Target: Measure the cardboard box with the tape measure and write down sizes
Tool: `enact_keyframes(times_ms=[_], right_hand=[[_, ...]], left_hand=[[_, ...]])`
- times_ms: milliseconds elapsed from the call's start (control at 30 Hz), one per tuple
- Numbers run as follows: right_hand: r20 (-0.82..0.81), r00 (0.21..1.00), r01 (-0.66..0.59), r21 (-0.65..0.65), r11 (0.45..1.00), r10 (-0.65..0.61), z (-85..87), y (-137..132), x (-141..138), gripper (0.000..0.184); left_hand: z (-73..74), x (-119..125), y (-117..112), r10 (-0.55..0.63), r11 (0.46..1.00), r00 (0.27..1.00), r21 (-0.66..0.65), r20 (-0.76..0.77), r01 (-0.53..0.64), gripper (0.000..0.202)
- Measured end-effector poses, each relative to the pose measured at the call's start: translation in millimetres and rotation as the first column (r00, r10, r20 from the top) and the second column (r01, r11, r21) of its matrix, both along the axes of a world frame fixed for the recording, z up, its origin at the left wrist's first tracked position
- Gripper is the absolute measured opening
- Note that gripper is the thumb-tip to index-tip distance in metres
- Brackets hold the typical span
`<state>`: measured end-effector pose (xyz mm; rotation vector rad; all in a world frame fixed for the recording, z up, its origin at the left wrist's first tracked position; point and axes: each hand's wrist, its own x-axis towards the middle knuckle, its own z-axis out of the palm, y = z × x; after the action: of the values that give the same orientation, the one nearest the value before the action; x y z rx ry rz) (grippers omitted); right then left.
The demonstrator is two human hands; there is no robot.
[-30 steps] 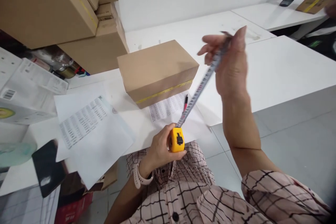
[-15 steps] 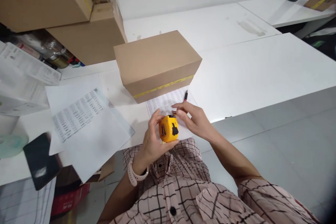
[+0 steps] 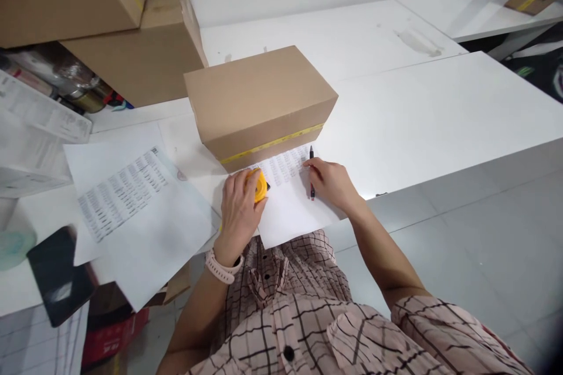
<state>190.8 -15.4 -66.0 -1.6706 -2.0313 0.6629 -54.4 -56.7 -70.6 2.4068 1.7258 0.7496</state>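
Note:
My left hand (image 3: 241, 202) is closed around a yellow tape measure (image 3: 261, 185), low over the left side of a printed sheet (image 3: 285, 211). On the sheet's right side, my right hand (image 3: 332, 183) pinches a black pen (image 3: 312, 155) that lies lengthwise on the paper, its tip end pointing away from me. Just behind the sheet stands a closed cardboard box (image 3: 261, 99) with yellow tape along its lower front; it covers the sheet's far edge.
More printed papers (image 3: 153, 234) lie to the left, overhanging the table edge beside a dark phone-like slab (image 3: 61, 275). Large cardboard boxes (image 3: 132, 64) are stacked at the back left. The white table (image 3: 417, 111) extends right, with floor below its front edge.
My left hand has carried the tape measure left and down beside the sheet. My right hand has left the tape measure and taken hold of the pen.

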Motion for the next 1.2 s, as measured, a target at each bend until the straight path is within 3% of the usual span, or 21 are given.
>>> enact_keyframes(times_ms=[33, 100, 200, 267, 400, 500, 600, 700, 800, 1000, 1200], right_hand=[[-0.153, 0.988, -0.001, -0.016, 1.0, -0.002, 2.7, -4.0, 5.6, 0.032], [-0.452, 0.892, -0.043, -0.052, 0.998, 0.015, 8.5, -13.6, 16.5, 0.028], [-0.668, 0.744, -0.079, -0.038, 0.996, 0.034, 14.4, -26.4, 25.7, 0.023], [-0.691, 0.723, -0.007, 0.003, 1.0, 0.007, 13.5, -30.6, 24.2, 0.023], [-0.732, 0.677, 0.157, 0.046, 0.987, -0.074, 4.1, -26.5, 9.4, 0.031], [-0.762, 0.645, 0.003, -0.064, 0.998, -0.051, -1.1, -16.1, -1.6, 0.036], [-0.765, 0.641, -0.153, -0.196, 0.968, -0.054, -4.2, -3.8, -9.9, 0.036], [-0.728, 0.675, -0.091, -0.246, 0.965, -0.122, -8.2, 7.0, -16.6, 0.032], [-0.729, 0.673, -0.048, -0.216, 0.975, -0.128, -12.2, 13.0, -20.2, 0.031], [-0.665, 0.739, 0.045, -0.114, 0.993, -0.109, -20.8, 11.9, -19.6, 0.029], [-0.618, 0.781, 0.051, -0.072, 0.996, -0.085, -26.8, 8.9, -20.4, 0.027]], left_hand=[[-0.3, 3.4, -3.4, -0.02, 0.998, 1.0, 0.054, 0.019, 0.019, 0.052], [-1.7, 14.8, -13.3, -0.116, 0.984, 0.99, 0.142, 0.077, 0.104, 0.048], [-9.5, 39.4, -27.8, -0.328, 0.944, 0.932, 0.085, 0.156, 0.319, 0.049], [-18.6, 54.5, -32.8, -0.392, 0.913, 0.9, -0.041, 0.189, 0.406, 0.057], [-33.6, 68.1, -32.3, -0.381, 0.892, 0.903, -0.177, 0.198, 0.415, 0.078], [-34.8, 67.5, -30.9, -0.381, 0.902, 0.917, -0.169, 0.122, 0.397, 0.079], [-30.7, 66.7, -31.5, -0.372, 0.917, 0.928, -0.16, -0.008, 0.366, 0.073], [-27.6, 68.2, -32.6, -0.348, 0.933, 0.923, -0.154, -0.164, 0.324, 0.067], [-27.9, 70.0, -33.1, -0.335, 0.941, 0.909, -0.142, -0.249, 0.308, 0.069], [-29.7, 71.9, -32.0, -0.314, 0.949, 0.912, -0.105, -0.263, 0.297, 0.071], [-27.0, 71.7, -29.7, -0.317, 0.948, 0.914, -0.099, -0.252, 0.302, 0.067]])
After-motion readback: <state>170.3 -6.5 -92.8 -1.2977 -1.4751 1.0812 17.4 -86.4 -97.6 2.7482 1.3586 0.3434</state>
